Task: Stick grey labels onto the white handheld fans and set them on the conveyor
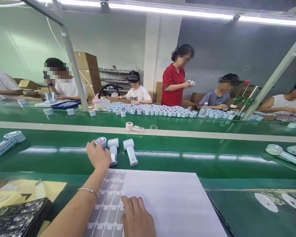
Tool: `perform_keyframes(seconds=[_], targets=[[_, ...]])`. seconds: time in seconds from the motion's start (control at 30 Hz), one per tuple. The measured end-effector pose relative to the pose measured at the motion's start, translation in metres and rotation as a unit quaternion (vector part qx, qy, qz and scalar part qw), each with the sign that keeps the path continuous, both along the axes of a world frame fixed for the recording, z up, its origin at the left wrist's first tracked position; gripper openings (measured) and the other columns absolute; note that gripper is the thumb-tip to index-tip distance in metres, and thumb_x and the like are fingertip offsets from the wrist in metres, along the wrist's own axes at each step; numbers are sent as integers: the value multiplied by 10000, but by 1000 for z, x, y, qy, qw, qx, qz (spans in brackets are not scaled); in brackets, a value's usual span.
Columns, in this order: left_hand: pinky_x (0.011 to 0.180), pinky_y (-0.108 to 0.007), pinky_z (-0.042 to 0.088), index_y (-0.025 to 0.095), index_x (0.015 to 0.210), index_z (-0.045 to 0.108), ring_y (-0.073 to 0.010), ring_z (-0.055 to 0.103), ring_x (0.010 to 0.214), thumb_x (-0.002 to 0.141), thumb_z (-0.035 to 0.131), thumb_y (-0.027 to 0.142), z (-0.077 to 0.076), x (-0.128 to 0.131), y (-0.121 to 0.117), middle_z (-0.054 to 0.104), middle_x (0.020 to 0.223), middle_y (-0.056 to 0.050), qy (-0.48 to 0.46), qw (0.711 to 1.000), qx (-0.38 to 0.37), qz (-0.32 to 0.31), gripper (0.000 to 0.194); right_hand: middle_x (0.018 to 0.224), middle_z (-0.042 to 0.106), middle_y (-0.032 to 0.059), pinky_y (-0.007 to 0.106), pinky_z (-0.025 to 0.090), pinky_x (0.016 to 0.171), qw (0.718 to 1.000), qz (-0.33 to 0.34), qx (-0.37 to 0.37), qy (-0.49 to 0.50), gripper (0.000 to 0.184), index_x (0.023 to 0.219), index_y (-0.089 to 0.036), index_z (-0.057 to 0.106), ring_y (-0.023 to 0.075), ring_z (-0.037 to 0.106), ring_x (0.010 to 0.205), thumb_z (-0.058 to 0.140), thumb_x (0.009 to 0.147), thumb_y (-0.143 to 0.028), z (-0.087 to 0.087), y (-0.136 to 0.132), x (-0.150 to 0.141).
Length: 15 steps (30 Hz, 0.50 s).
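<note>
Left hand [98, 157] rested, fingers loosely spread, on leftmost of three handheld fans [112, 150] on green belt [212, 158], gripping nothing; fan at hand's 1 o'clock, handle running 12-to-6. Right hand [137, 215] lay flat on sticker sheet [162, 204], farther off.

No legible text or labels

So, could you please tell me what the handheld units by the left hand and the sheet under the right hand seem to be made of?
Handheld units: likely moulded plastic, smooth pale-blue shells. Sheet: seemingly glossy white backing paper carrying grey stickers.
</note>
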<state>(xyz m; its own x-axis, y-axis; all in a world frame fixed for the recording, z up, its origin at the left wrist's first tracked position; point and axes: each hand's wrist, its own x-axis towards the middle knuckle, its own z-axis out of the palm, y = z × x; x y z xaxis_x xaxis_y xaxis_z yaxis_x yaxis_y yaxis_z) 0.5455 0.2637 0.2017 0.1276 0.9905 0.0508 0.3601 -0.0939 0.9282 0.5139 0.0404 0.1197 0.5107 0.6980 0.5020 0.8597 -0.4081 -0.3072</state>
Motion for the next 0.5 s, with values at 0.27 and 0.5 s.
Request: perform_keyframes(seconds=[0.27, 0.5], targets=[[1108, -635, 423, 186, 1283, 634, -365, 463, 1388, 874, 743, 251, 12, -15, 18, 468, 1559, -136, 52, 992, -104, 48, 429, 847, 804, 36, 300, 572, 537, 1000, 3, 1, -5, 675, 1288, -161, 694, 286, 745, 921, 868, 654, -8, -2, -8, 4], [719, -300, 531, 163, 992, 676, -168, 650, 784, 845, 709, 283, 42, -45, -66, 695, 897, -22, -196, 974, -112, 1, 193, 846, 803, -63, 260, 570, 649, 984, 63, 45, 159, 619, 1245, -270, 690, 191, 760, 832, 679, 738, 84, 11, -15, 10]])
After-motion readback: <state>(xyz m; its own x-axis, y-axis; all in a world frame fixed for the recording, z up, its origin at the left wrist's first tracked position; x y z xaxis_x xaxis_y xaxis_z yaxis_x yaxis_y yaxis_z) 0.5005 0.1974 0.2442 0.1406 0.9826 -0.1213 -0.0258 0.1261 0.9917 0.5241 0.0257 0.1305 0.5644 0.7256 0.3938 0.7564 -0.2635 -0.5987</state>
